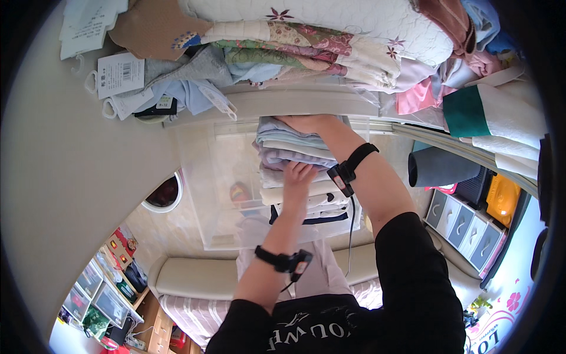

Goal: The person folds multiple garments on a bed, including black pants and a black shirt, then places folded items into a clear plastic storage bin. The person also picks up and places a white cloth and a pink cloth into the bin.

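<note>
Folded clothes (300, 152) stand in a row inside a clear plastic drawer (212, 239), in light blue, lavender, grey, cream and a heart print, with a dark piece nearest me. My left hand (300, 175) touches the folded clothes at the lavender and grey pieces, its fingers apart. At the far end of the row, my right hand (305, 123) lies on the light blue clothes, close under the shelf edge; its fingers are partly hidden, and whether it grips anything does not show. Each wrist wears a black strap with a small device.
Above the drawer, a shelf edge (305, 104) carries piled quilts (318, 26) and tagged clothes (177, 95). A rolled grey mat (442, 167) and a small drawer cabinet (462, 228) stand at the right. Behind my legs is a beige sofa (194, 276).
</note>
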{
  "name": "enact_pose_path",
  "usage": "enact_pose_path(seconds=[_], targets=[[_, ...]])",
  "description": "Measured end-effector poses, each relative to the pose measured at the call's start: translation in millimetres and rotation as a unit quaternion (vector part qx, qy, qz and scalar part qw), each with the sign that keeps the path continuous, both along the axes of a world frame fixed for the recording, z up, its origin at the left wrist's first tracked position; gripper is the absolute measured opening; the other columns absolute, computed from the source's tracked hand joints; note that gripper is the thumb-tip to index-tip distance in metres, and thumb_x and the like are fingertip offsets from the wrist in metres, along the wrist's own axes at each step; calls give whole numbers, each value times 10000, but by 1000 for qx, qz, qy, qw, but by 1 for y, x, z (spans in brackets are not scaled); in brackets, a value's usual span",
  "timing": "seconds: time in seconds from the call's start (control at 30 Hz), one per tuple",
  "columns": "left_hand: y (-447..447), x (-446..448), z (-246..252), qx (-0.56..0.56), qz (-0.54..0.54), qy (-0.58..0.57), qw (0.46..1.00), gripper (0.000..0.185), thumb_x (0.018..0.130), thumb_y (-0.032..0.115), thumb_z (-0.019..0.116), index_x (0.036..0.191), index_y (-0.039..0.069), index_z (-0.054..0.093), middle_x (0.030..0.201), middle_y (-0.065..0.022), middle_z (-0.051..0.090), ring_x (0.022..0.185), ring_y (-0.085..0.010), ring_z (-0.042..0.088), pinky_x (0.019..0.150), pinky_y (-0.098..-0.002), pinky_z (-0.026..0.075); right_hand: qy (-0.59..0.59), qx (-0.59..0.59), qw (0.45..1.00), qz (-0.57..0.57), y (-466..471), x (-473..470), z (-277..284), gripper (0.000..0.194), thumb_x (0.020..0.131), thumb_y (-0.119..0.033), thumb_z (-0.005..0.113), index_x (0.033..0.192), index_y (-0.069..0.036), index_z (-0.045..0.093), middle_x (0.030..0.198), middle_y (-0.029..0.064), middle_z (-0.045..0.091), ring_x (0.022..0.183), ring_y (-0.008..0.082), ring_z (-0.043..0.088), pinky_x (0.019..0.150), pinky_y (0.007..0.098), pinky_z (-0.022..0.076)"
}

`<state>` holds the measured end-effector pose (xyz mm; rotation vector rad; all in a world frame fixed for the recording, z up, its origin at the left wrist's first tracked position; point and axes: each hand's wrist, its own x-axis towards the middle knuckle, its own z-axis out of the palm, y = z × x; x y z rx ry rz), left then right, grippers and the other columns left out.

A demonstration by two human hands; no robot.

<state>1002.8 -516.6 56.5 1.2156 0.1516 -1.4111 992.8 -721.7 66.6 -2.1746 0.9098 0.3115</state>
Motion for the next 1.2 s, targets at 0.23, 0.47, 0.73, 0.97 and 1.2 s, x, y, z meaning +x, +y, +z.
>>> enact_pose_path(seconds=[0.23, 0.47, 0.73, 0.97, 1.2], targets=[[-18, 149, -65, 89, -202, -223, 950, 294, 937, 210, 432, 1160, 81, 573, 1047, -81, 631, 913, -194, 614, 787, -300, 487, -86, -113, 988, -67, 22, -10, -3, 495, 935, -465, 467, 1179, -52, 586, 1133, 192, 607, 1034, 378, 559, 924, 431, 420], [-81, 149, -97, 57, -331, -153, 929, 506, 975, 390, 350, 1293, 24, 494, 1239, -132, 573, 1025, -242, 591, 892, -332, 441, -12, -312, 950, 0, 77, -71, 44, 766, 720, -373, 712, 1324, -5, 418, 1299, 187, 473, 1225, 378, 414, 1096, 467, 273], [-83, 152, -97, 26, -444, -168, 880, 789, 916, 684, 314, 1286, 21, 527, 1186, -122, 605, 1036, -206, 559, 897, -313, 428, 88, -220, 967, -93, 36, -97, 12, 623, 595, -150, 699, 1176, -1, 528, 1157, 199, 556, 1137, 369, 495, 1006, 447, 374], [-118, 167, -131, 53, -296, -206, 931, 461, 932, 331, 526, 1256, 3, 513, 1221, -151, 564, 997, -233, 593, 885, -328, 447, 64, -206, 972, -92, 20, -99, -3, 504, 601, -251, 691, 1022, 15, 616, 1002, 214, 623, 985, 375, 580, 886, 432, 456], [-49, 122, -43, 63, -265, -485, 831, 322, 888, 237, 604, 1138, 41, 552, 994, -145, 654, 955, -306, 635, 805, -380, 488, 39, -218, 963, -154, 22, -94, -17, 392, 632, -266, 667, 957, -46, 670, 976, 165, 646, 911, 347, 605, 843, 428, 475]])
